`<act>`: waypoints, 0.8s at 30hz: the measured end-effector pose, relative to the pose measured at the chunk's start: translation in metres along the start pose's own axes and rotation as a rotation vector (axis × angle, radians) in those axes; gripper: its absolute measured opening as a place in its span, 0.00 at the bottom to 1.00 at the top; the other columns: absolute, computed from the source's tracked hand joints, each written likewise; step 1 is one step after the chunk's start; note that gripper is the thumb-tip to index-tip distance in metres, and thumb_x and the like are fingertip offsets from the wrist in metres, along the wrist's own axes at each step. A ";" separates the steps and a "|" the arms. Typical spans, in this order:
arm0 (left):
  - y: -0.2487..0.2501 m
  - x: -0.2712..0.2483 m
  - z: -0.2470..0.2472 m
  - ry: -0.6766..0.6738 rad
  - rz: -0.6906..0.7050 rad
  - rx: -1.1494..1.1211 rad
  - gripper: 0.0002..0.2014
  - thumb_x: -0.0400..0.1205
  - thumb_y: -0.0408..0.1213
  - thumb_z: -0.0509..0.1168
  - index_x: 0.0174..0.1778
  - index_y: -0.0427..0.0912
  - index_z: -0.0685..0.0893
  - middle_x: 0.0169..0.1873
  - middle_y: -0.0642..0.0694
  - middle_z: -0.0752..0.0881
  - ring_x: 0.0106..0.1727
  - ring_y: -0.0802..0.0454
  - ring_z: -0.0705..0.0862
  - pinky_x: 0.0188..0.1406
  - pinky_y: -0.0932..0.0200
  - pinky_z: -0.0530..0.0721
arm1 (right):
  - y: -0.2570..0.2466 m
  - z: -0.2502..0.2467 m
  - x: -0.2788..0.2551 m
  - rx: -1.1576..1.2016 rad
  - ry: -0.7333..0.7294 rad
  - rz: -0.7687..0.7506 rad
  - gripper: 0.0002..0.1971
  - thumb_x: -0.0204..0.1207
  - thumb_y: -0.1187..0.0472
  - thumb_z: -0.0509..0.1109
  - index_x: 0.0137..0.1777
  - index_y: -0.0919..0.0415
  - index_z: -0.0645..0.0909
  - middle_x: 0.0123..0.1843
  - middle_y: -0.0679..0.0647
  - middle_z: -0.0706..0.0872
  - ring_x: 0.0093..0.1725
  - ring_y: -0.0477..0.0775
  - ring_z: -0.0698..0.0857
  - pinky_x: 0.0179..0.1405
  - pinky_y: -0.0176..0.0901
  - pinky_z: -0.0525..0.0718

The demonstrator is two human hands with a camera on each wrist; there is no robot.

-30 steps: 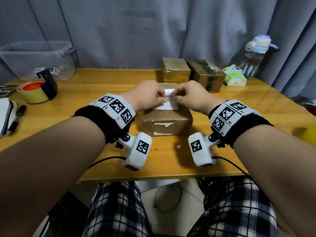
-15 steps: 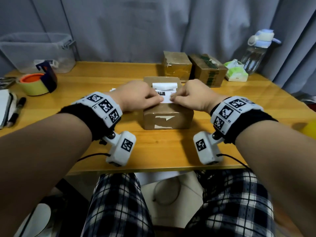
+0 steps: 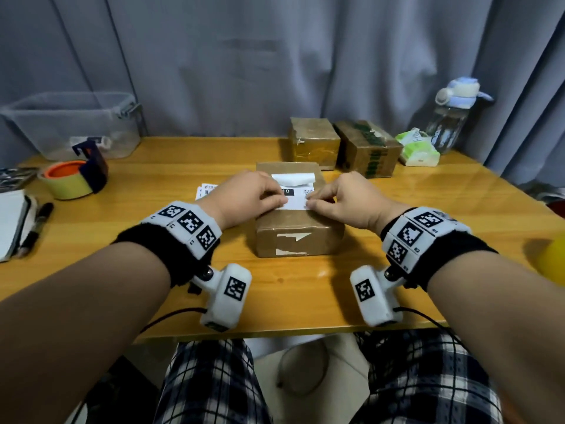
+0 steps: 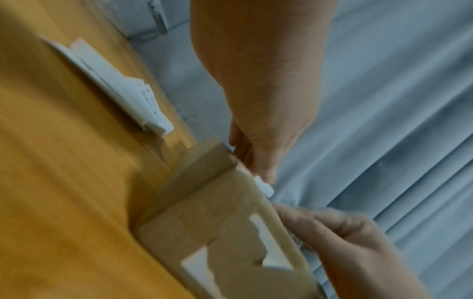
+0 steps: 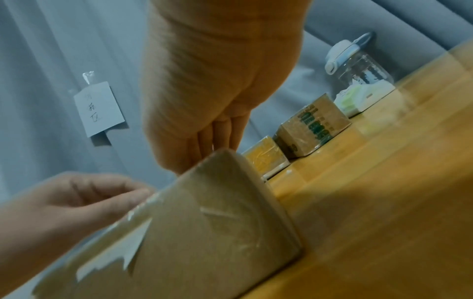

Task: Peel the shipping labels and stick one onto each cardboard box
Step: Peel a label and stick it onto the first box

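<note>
both hands have dropped from a raised pinch above the box to its top face, and more of the label now lies flat than a second ago, its black printed band showing.

going left to right: a tape roll and a clear bin sit at the far left of the bench. a small stack of unused labels lies just beside the near box, partly behind the left hand. that hand's fingers are curled down onto the label's left edge; whether they pinch or only press, i cannot tell. the shipping label sits on top of the near cardboard box, its far end still curled up white. the right hand holds the label's right edge the same way, fingers bent together.

behind and to the right stand two more boxes, a taped box and a green-printed box, neither showing a label.

as i judge it, the first of three boxes is partly done: the far end needs smoothing down, and two boxes remain.
</note>
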State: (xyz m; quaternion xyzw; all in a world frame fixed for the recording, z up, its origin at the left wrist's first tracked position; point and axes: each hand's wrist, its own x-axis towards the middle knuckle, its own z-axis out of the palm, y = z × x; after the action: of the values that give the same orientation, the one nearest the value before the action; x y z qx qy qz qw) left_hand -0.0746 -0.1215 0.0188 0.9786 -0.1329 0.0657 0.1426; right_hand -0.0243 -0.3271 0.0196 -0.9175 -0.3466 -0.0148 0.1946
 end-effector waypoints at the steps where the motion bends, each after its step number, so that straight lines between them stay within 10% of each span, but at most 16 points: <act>1: 0.003 0.002 0.004 0.004 0.001 -0.010 0.13 0.81 0.46 0.63 0.52 0.44 0.88 0.53 0.48 0.87 0.57 0.48 0.83 0.59 0.55 0.77 | 0.000 0.003 0.001 0.005 -0.003 -0.018 0.11 0.78 0.53 0.69 0.50 0.55 0.91 0.52 0.53 0.92 0.55 0.54 0.87 0.58 0.50 0.82; 12: -0.003 0.015 0.004 -0.264 -0.006 0.062 0.25 0.85 0.50 0.53 0.79 0.50 0.64 0.80 0.51 0.63 0.81 0.53 0.62 0.80 0.58 0.57 | -0.003 0.009 0.024 -0.028 -0.201 0.037 0.20 0.84 0.54 0.61 0.75 0.53 0.74 0.78 0.50 0.74 0.78 0.52 0.70 0.79 0.44 0.63; 24: -0.013 0.048 -0.013 -0.565 -0.063 0.249 0.45 0.76 0.67 0.52 0.83 0.49 0.41 0.83 0.51 0.42 0.84 0.54 0.41 0.82 0.45 0.38 | -0.005 -0.012 0.059 -0.102 -0.508 0.138 0.33 0.81 0.46 0.63 0.83 0.49 0.57 0.85 0.46 0.56 0.83 0.50 0.57 0.80 0.41 0.52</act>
State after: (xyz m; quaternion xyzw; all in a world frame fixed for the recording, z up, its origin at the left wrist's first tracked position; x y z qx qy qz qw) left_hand -0.0262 -0.1174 0.0356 0.9717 -0.1279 -0.1975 -0.0191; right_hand 0.0185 -0.2907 0.0424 -0.9219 -0.3197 0.2119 0.0554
